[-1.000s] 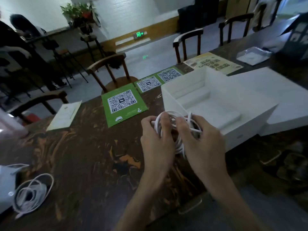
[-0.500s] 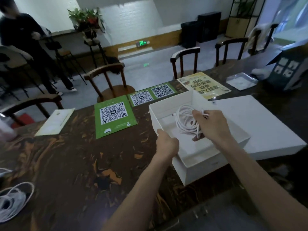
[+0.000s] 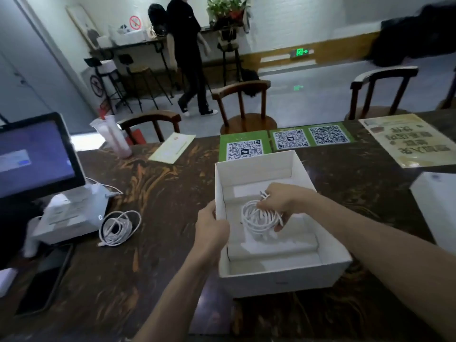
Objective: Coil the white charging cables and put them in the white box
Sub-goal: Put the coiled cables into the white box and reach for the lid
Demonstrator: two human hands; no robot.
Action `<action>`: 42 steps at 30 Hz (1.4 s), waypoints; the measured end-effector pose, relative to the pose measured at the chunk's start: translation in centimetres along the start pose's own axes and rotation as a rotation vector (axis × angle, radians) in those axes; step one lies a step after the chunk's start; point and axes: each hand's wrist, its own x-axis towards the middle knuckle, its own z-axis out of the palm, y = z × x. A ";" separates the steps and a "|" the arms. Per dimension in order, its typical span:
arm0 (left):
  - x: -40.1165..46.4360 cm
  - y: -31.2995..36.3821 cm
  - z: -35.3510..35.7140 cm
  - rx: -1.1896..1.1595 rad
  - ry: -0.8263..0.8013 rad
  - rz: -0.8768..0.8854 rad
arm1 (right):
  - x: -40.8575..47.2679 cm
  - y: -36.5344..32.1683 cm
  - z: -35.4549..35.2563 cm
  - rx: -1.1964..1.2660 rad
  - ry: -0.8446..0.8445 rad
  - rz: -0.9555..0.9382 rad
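Note:
An open white box (image 3: 283, 280) sits on the dark marbled table in front of me. Inside it, my right hand (image 3: 283, 201) holds a coiled white cable (image 3: 259, 219) low against the box's floor. The left wall of the box is gripped by my left hand (image 3: 212, 224), thumb over the rim. A second white cable (image 3: 118, 227), loosely coiled, lies on the table to the left, next to a white device.
At the left stand a screen (image 3: 34, 156) on a white base (image 3: 71, 213) and a dark phone (image 3: 42, 290). QR placards (image 3: 286, 140), a yellow sheet (image 3: 409, 141) and an envelope (image 3: 172, 148) lie beyond the box. The white lid (image 3: 436, 206) is at right. A person walks behind the chairs.
My right hand carried the coil from above the table into the box and lowered it to the floor. My left hand left the coil and took the box's left wall.

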 end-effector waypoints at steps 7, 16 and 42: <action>2.8 -0.6 -1.7 -0.093 -0.016 0.037 | 6.7 -1.8 5.3 -0.148 0.112 -0.106; 5.8 -3.8 -5.9 -0.042 -0.106 -0.016 | 7.8 -2.9 5.7 -1.335 0.178 -0.153; 13.0 -15.2 -22.6 0.224 0.167 -0.170 | 9.7 -18.2 21.8 -0.564 -0.241 -0.240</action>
